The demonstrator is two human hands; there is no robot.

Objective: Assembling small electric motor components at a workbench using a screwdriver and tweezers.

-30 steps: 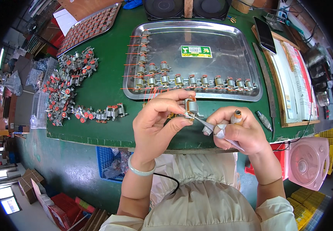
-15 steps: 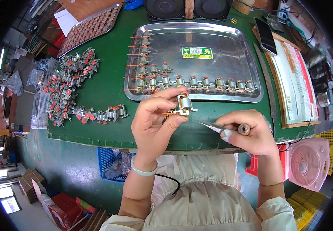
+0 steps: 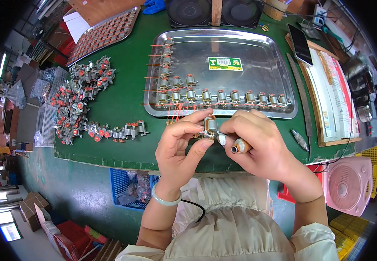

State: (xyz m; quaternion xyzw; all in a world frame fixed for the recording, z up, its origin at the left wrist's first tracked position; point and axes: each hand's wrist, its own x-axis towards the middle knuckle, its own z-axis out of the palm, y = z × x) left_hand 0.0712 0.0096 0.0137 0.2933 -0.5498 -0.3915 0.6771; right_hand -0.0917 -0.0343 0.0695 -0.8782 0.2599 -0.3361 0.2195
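Observation:
Above the table's near edge, my left hand (image 3: 175, 145) pinches a small coil unit (image 3: 211, 125) between thumb and fingers. It has a silvery cylinder in a metal bracket, with brassy bits below. My right hand (image 3: 258, 141) is closed and touches the unit's right side. It grips a pointed metal tool, its tip now hidden by the fingers. A round brownish handle end (image 3: 240, 146) with a hollow metal centre sticks out of that fist, and white wrapping (image 3: 221, 139) shows at the fingertips. Similar coil units (image 3: 191, 94) with red wires line the left and near sides of a metal tray (image 3: 258, 48).
A heap of coil units (image 3: 73, 108) lies left of the tray. Behind it stands another full tray (image 3: 106, 37). A long dark metal strip (image 3: 300, 87), a phone (image 3: 300, 45) and a taped grey rod (image 3: 299, 140) lie on the right. Two black speaker-like units (image 3: 240, 13) stand behind.
My right hand has moved left and up, bringing the pointed tool against the coil unit. The taped rod at the right has come fully into sight. My left hand has shifted slightly right.

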